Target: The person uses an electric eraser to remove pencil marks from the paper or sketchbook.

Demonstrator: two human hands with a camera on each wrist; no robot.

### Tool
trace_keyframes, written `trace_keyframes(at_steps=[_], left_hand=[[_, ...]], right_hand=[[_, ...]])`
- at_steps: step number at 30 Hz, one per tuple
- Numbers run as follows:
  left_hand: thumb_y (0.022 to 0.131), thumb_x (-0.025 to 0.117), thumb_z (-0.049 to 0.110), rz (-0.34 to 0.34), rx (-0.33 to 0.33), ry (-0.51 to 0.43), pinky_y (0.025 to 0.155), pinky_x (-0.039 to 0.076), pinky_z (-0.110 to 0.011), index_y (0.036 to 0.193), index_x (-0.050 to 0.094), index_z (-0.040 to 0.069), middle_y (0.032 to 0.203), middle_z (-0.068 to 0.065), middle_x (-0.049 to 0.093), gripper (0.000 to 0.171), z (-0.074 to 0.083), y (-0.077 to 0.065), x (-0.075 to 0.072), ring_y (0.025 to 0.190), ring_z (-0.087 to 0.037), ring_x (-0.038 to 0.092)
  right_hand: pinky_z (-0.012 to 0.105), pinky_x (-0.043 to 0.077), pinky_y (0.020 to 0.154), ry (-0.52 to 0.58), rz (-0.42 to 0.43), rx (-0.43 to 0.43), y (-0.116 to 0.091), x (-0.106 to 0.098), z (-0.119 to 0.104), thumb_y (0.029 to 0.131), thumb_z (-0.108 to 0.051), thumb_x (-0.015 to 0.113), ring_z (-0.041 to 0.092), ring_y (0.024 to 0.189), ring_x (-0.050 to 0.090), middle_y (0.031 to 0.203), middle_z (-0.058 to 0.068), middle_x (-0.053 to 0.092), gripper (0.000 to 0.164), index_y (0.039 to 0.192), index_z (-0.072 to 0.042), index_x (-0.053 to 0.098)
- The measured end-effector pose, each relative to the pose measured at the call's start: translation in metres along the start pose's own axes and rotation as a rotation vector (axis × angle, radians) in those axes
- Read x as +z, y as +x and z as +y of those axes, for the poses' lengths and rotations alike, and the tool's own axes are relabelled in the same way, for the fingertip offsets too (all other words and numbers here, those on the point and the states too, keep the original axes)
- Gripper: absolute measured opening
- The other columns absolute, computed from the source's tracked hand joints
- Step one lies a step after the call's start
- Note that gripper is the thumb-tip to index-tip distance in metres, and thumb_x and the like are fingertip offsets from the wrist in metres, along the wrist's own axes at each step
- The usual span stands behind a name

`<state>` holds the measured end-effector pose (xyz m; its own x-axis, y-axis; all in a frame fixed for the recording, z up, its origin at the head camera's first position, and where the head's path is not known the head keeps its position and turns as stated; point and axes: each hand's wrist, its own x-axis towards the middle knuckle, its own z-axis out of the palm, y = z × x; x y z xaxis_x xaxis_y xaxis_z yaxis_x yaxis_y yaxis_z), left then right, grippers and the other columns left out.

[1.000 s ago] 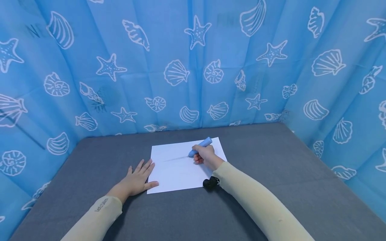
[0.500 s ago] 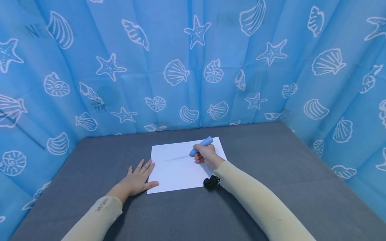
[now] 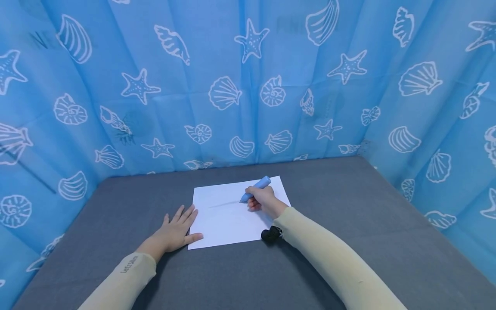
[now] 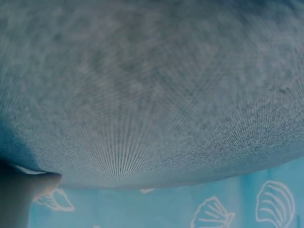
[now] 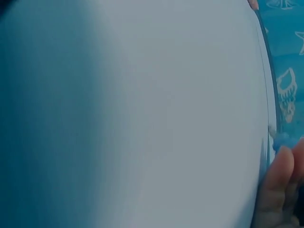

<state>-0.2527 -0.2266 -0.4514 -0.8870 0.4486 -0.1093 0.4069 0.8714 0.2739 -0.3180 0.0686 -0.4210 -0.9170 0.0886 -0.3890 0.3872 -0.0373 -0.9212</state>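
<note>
A sheet of white paper (image 3: pixel 224 228) lies on the grey-covered table. My right hand (image 3: pixel 265 200) grips a thick light-blue pen (image 3: pixel 263 182), its tip down at the paper and its back end leaning up to the right. One thin, faint grey line (image 3: pixel 222 205) runs from the left part of the sheet to the tip. In the right wrist view, the tip end of the pen (image 5: pixel 284 139) shows beyond my fingers (image 5: pixel 278 173). My left hand (image 3: pixel 174 230) rests flat with fingers spread, fingertips and thumb over the sheet's left edge.
Grey cloth covers the table (image 3: pixel 217 280). A blue curtain (image 3: pixel 248 112) with white shells and starfish hangs behind it and at both sides. A small black device (image 3: pixel 271 234) sits under my right wrist, overlapping the sheet's near edge.
The pen tip has shifted slightly right along the line, then slightly back left, still in my right hand. My left hand stays where it was on the sheet's edge.
</note>
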Motion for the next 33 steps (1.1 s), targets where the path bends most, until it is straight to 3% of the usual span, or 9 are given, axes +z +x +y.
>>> trace_keyframes(at_steps=[12, 17, 22, 33], left_hand=[[0.090, 0.044, 0.071, 0.018, 0.001, 0.012, 0.104, 0.000, -0.073, 0.154, 0.021, 0.005, 0.161, -0.017, 0.013, 0.096, 0.002, -0.001, 0.001, 0.145, -0.044, 0.004], [0.089, 0.042, 0.072, 0.011, -0.001, 0.014, 0.104, 0.000, -0.073, 0.155, 0.020, 0.007, 0.161, -0.015, 0.012, 0.096, -0.001, 0.001, 0.003, 0.145, -0.043, 0.004], [0.089, 0.043, 0.072, 0.002, -0.007, 0.024, 0.104, 0.001, -0.073, 0.155, 0.020, 0.007, 0.161, -0.015, 0.012, 0.096, -0.002, 0.004, 0.004, 0.145, -0.043, 0.004], [0.090, 0.043, 0.071, -0.024, -0.014, 0.014, 0.104, -0.003, -0.073, 0.155, 0.018, 0.006, 0.161, -0.016, 0.009, 0.096, 0.000, 0.003, 0.000, 0.145, -0.043, 0.001]], right_hand=[[0.024, 0.052, 0.049, 0.010, 0.010, -0.014, -0.002, -0.006, -0.001, 0.093, -0.019, 0.063, 0.010, 0.045, 0.054, 0.057, 0.005, 0.055, 0.023, 0.083, 0.002, 0.059], [0.025, 0.052, 0.049, 0.071, -0.023, 0.016, -0.002, -0.011, -0.004, 0.095, -0.026, 0.062, 0.011, 0.049, 0.054, 0.061, 0.005, 0.056, 0.030, 0.084, 0.001, 0.058], [0.025, 0.052, 0.051, 0.070, -0.063, 0.046, -0.001, -0.009, -0.005, 0.093, -0.020, 0.064, 0.012, 0.053, 0.056, 0.064, 0.007, 0.057, 0.023, 0.085, 0.001, 0.059], [0.024, 0.051, 0.047, 0.053, 0.011, -0.008, -0.001, 0.001, 0.000, 0.088, -0.013, 0.062, 0.009, 0.044, 0.054, 0.055, 0.005, 0.056, 0.018, 0.079, 0.002, 0.059]])
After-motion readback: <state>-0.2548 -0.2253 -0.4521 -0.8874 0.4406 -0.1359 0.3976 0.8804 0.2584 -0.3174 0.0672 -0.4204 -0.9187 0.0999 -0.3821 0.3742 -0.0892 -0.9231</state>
